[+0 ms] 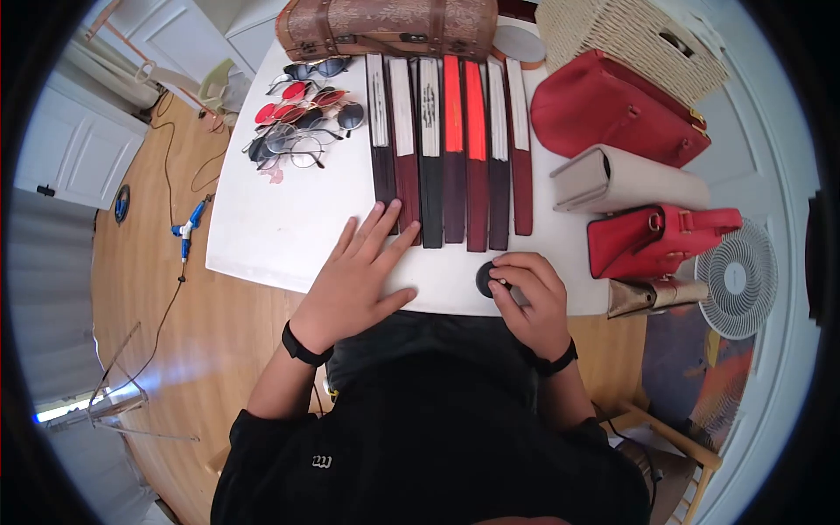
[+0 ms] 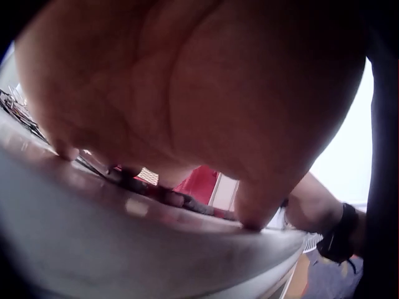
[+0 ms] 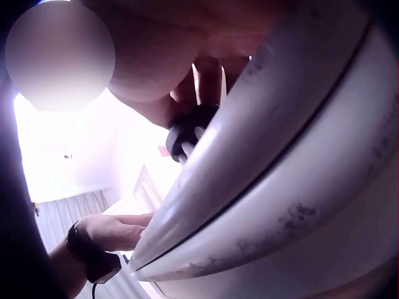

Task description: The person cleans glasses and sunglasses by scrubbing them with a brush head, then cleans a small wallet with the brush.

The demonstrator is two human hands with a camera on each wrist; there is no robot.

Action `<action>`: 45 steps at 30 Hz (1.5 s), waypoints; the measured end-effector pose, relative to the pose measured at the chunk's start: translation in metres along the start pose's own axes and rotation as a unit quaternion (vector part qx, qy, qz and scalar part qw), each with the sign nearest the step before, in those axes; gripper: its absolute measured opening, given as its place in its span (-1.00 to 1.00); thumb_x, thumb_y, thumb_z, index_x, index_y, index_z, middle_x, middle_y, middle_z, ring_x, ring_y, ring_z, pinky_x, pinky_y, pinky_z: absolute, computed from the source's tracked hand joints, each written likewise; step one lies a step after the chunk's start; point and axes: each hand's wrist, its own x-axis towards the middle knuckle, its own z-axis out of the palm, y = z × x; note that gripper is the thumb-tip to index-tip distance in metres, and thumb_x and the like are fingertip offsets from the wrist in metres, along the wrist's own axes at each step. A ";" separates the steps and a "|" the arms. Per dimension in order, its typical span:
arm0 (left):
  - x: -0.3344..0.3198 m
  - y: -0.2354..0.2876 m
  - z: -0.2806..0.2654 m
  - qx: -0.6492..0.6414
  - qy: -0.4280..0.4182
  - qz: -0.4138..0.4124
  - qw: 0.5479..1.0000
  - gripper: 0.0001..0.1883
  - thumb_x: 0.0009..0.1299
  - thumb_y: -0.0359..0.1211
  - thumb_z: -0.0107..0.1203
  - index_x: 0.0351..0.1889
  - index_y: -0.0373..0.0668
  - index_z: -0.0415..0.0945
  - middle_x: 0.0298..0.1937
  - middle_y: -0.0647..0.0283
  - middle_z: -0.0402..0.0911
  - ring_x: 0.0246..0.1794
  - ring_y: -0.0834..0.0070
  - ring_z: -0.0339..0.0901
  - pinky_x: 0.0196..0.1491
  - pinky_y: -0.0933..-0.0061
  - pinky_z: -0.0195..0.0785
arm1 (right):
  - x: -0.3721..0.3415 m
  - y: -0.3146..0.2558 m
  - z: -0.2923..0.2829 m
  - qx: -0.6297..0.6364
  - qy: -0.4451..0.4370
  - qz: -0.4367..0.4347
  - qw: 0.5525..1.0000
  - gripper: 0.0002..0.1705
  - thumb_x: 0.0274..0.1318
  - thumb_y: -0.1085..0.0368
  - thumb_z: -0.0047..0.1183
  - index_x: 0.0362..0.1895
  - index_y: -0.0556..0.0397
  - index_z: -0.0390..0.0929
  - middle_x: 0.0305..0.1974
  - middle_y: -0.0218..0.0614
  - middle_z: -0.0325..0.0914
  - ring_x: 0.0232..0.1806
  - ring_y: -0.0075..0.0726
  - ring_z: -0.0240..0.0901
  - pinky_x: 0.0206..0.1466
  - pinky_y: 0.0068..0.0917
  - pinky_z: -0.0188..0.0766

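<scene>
My left hand lies spread on the white table, palm down. Its fingertips reach the near ends of the leftmost books, which stand in a row with dark covers and white or red page edges. Near the table's front edge, my right hand pinches a small round black object between thumb and fingers. The right wrist view shows this black object under the fingers, by the table's rim; its exact kind I cannot tell. In the left wrist view the palm hides most of the books.
Several pairs of glasses lie at the table's left. A brown patterned case stands behind the books. Red handbags, a beige bag and a gold purse line the right side. A white fan stands beyond.
</scene>
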 end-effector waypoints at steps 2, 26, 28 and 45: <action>-0.001 -0.001 0.007 -0.010 0.001 0.014 1.000 -0.15 0.43 -0.04 0.29 0.63 -0.06 0.21 0.70 -0.08 0.02 0.71 -0.13 -0.08 0.66 -0.16 -0.18 | -0.001 0.001 0.002 0.004 0.012 -0.008 1.000 -0.79 0.03 0.49 0.36 -0.20 0.12 0.68 -0.11 -0.24 0.67 -0.10 -0.09 0.63 -0.03 -0.26 0.54; -0.022 0.057 0.009 -0.077 0.225 0.139 0.961 -0.44 0.35 -0.47 0.26 0.35 -0.22 0.52 0.39 0.00 0.52 0.53 -0.01 0.36 0.49 0.02 0.25 | -0.069 0.005 -0.224 -0.406 -0.004 0.065 0.911 -0.41 -0.09 0.21 0.50 0.09 -0.07 0.62 0.04 -0.31 0.63 0.20 -0.12 0.48 0.32 -0.15 0.15; -0.030 0.066 0.002 -0.062 0.236 0.146 0.959 -0.48 0.35 -0.45 0.27 0.31 -0.21 0.55 0.37 0.00 0.54 0.51 -0.01 0.39 0.47 0.04 0.29 | -0.072 0.006 -0.230 -0.390 -0.006 0.055 0.919 -0.46 -0.06 0.20 0.49 0.06 -0.07 0.63 -0.02 -0.30 0.63 0.18 -0.13 0.49 0.26 -0.23 0.16; -0.074 0.203 0.024 0.107 0.270 0.394 0.872 -0.02 -0.01 -0.08 0.51 0.48 0.01 0.41 0.56 0.31 0.33 0.62 0.28 0.21 0.67 -0.02 -0.01 | -0.068 -0.125 -0.145 0.068 -0.100 0.038 0.992 -0.81 0.41 0.24 0.19 -0.15 0.12 0.57 -0.33 -0.58 0.54 -0.28 -0.75 0.42 -0.25 -0.66 0.34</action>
